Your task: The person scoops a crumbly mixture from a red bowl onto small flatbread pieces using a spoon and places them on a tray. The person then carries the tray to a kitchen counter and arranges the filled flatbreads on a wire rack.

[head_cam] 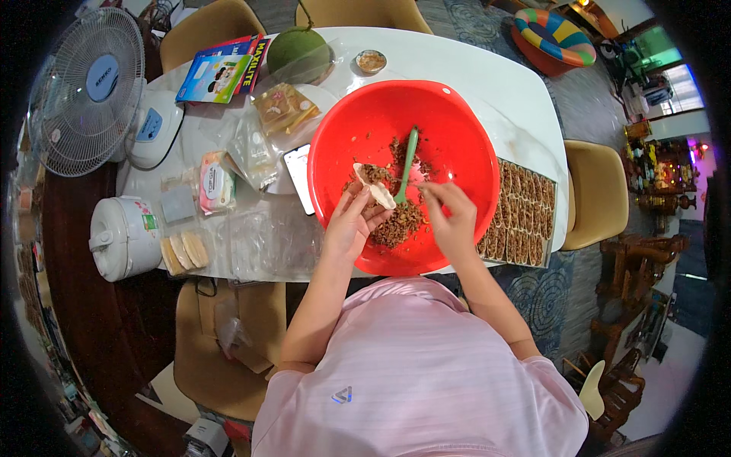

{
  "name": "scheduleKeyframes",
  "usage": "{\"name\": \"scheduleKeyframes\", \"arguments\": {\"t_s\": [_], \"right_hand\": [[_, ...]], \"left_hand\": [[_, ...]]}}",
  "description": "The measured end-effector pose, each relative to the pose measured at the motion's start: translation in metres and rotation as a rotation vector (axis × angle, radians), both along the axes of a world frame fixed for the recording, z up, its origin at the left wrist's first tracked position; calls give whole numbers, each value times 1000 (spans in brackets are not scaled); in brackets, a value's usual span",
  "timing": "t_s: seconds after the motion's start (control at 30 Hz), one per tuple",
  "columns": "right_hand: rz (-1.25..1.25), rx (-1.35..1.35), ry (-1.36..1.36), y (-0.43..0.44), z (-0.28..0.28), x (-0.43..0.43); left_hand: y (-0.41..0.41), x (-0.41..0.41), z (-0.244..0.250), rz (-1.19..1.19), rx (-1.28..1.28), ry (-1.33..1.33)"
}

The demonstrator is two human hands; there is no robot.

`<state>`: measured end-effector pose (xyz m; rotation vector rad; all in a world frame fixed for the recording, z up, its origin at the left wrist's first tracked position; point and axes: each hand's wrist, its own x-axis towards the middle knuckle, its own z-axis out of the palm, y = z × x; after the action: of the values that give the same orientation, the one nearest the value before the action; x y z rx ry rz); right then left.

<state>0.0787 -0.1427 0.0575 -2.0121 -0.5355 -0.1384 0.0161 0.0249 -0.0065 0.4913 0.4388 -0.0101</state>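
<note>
Over a large red plastic basin (457, 125), my left hand (353, 220) holds a pale boat-shaped wafer shell (381, 195) with brown crumbly filling at its upper end. My right hand (448, 211) is pinched on the thin handle of a small utensil, whose tip reaches toward the shell; the tip is hard to make out. A green spoon (410, 163) leans in the basin between my hands. Brown nutty mixture (400, 225) lies at the basin's bottom. Right of the basin, a tray (519, 214) holds rows of filled shells.
Left of the basin are a smartphone (300, 174), a wipes pack (217, 183), clear plastic packaging (274, 237), stacked pale shells (184, 252) and a white rice cooker (123, 237). Behind stand a green pomelo-like fruit (300, 54), a small bowl (371, 61) and a fan (103, 78).
</note>
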Motion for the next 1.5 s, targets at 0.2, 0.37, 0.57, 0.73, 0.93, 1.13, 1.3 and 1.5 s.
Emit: {"name": "scheduleKeyframes", "arguments": {"t_s": [0.2, 0.37, 0.57, 0.73, 0.93, 1.13, 1.3, 1.5], "right_hand": [[74, -183, -399, 3, -7, -22], [91, -180, -405, 6, -6, -23], [26, -118, -255, 8, -8, 0], [-139, -112, 204, -5, -53, 69], [-99, -445, -17, -3, -107, 119], [193, -600, 631, -17, -149, 100], [242, -406, 977, -15, -150, 93], [172, -108, 1231, -24, -118, 90]], "left_hand": [[-6, 2, 6, -32, 44, 6], [-7, -1, 15, -58, 89, 16], [4, -3, 9, -163, 75, -43], [18, -9, 12, -174, 69, -48], [42, -19, 15, -78, 161, -15], [54, -24, 4, -16, 183, 19], [52, -20, 5, 1, 223, 29], [52, -19, -1, -42, 292, 17]]}}
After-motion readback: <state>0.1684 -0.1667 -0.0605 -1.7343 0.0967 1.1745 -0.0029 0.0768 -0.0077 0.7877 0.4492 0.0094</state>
